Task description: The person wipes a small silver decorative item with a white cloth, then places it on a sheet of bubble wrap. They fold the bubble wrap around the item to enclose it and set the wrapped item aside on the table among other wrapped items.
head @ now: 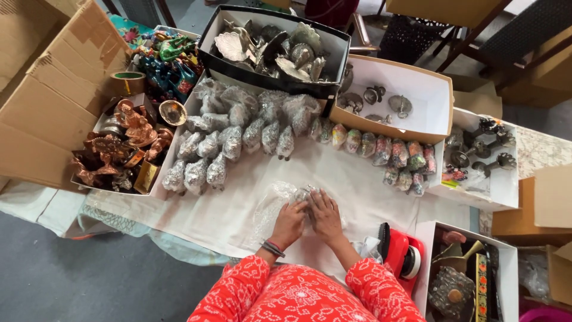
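Both hands work at the near edge of the cloth-covered worktop. Left hand and right hand lie side by side, fingers curled down, pressing bubble wrap around a small silvery piece. Beyond the piece stand rows of wrapped figures. A red tape dispenser sits just right of the piece.

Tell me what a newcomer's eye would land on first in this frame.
Probably the two hands, left hand and right hand, pressed together on a bubble-wrapped item at the middle of the white cloth. Behind them lie rows of bubble-wrapped figurines, with a black box of silver pieces at the top and a red tape dispenser at the right.
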